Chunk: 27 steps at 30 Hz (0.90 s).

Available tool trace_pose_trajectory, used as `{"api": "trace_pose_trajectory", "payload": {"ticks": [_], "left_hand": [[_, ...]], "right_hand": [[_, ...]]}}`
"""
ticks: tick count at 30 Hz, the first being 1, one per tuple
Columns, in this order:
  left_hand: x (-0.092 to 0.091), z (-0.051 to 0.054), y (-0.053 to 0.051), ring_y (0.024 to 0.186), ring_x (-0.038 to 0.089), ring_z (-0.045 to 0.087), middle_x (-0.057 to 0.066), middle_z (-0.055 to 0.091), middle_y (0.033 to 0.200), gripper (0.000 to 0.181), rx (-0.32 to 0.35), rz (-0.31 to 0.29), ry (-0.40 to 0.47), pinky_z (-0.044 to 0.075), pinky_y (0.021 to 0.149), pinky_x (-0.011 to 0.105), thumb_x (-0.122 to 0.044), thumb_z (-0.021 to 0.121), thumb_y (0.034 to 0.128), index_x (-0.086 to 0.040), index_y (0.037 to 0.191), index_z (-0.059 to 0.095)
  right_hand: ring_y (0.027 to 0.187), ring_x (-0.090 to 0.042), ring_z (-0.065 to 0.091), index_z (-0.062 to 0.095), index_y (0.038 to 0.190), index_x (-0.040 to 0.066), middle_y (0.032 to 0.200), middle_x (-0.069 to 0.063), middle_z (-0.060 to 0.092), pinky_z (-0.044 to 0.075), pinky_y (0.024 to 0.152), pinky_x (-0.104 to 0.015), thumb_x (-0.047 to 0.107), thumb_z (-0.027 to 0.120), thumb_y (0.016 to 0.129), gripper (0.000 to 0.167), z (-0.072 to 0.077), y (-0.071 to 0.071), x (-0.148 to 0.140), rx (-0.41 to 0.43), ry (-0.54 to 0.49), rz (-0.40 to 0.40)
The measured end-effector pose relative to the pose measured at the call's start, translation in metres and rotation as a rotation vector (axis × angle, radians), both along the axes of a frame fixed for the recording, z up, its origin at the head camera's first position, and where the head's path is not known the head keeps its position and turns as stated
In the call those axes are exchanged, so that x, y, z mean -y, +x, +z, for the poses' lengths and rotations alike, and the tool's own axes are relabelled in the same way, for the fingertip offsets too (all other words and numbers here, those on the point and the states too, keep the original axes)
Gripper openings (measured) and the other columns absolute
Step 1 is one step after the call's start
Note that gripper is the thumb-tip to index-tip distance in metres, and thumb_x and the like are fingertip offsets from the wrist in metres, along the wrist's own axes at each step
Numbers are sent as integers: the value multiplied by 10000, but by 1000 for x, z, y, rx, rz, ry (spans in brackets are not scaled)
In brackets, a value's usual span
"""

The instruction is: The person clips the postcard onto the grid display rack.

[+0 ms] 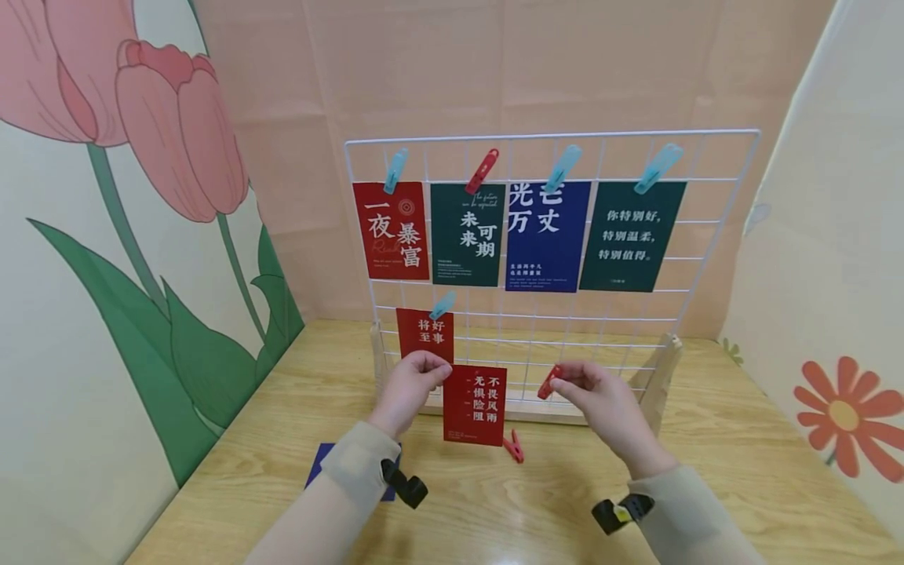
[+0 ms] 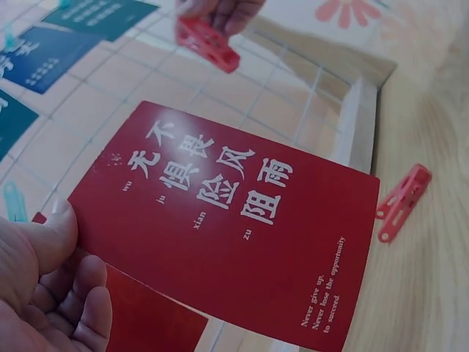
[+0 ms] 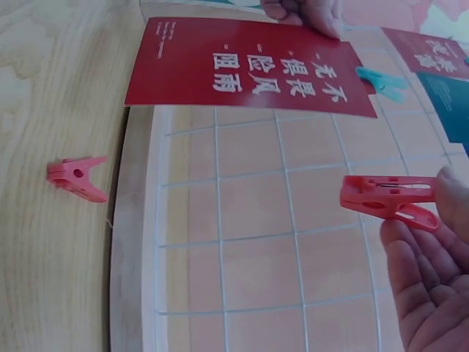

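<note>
My left hand (image 1: 412, 390) pinches a red card (image 1: 475, 406) by its upper left edge, in front of the lower part of a white wire grid rack (image 1: 537, 329). The card's white characters face me; the left wrist view shows it large and tilted. To its right, my right hand (image 1: 600, 396) pinches a red clothespin (image 3: 388, 194) between thumb and fingers, apart from the card. Partly behind the left hand, another red card (image 1: 413, 328) hangs from a light blue clothespin (image 1: 442, 305). A second red clothespin (image 1: 514, 446) lies on the table just past the held card.
Along the rack's upper row hang a red card (image 1: 391, 243), a green card (image 1: 466, 259), a blue card (image 1: 547, 255) and another green card (image 1: 628, 259), each under a clothespin. Wooden feet (image 1: 664, 377) hold the rack. A blue card (image 1: 319, 463) lies beneath my left forearm.
</note>
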<state>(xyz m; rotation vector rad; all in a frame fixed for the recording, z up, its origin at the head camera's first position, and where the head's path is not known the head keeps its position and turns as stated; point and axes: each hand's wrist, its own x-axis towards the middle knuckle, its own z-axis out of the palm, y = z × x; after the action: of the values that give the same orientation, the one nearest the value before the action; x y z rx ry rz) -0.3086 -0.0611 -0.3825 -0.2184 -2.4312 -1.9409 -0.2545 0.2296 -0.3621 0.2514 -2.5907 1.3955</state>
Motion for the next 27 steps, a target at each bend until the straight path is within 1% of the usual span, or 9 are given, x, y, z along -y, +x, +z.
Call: {"api": "trace_pose_trajectory", "payload": {"ticks": [3,6,10,13,16,20,24,27], "left_hand": [[-5,4,-3,924,211,566,19,637,961,138,2,-3,-1,464,829,377,-277,662,919,-151,975,648],[-9,8,-5,912,212,565,23,635,952,133,-26,-8,2,465,823,370,-265,661,922,-144,978,652],[-14,12,-8,889,213,568,27,634,936,126,-60,-2,-3,473,798,361,-253,661,923,-137,971,663],[-17,14,-11,900,210,567,7,635,950,114,-50,11,-13,475,796,363,-269,662,922,-166,970,668],[-21,17,-14,916,212,561,-3,632,967,115,-39,21,-12,476,801,361,-286,661,921,-186,977,666],[-25,21,-18,904,218,550,8,624,961,126,-49,40,3,477,776,346,-285,669,915,-178,981,669],[-29,24,-21,892,217,542,13,618,945,121,-63,57,9,473,749,339,-279,673,913,-170,966,670],[-31,26,-22,899,220,539,12,618,940,114,-70,67,12,468,758,346,-273,671,915,-168,960,670]], "right_hand": [[967,-219,598,609,1209,93,1060,-51,648,489,846,-356,416,618,927,429,4,-2,2,-22,-14,-19],[969,-237,592,610,1218,96,1062,-51,647,494,824,-316,407,612,933,421,9,-4,3,-40,-27,-33],[962,-252,580,610,1227,93,1062,-52,646,483,826,-335,436,600,932,452,12,-6,6,-52,-36,-46],[951,-242,569,613,1213,90,1061,-63,647,463,827,-361,479,588,925,485,14,-8,8,-59,-52,-55],[932,-228,562,623,1182,100,1055,-70,652,461,799,-348,500,589,916,481,15,-11,10,-71,-76,-68],[928,-234,552,631,1162,111,1057,-71,648,460,765,-326,502,587,916,464,18,-15,14,-91,-106,-86],[953,-233,548,628,1170,116,1069,-48,640,447,801,-344,515,582,913,477,21,-18,17,-104,-146,-98],[967,-221,548,620,1186,120,1083,-35,635,450,838,-348,513,576,916,479,23,-19,20,-113,-179,-103]]}}
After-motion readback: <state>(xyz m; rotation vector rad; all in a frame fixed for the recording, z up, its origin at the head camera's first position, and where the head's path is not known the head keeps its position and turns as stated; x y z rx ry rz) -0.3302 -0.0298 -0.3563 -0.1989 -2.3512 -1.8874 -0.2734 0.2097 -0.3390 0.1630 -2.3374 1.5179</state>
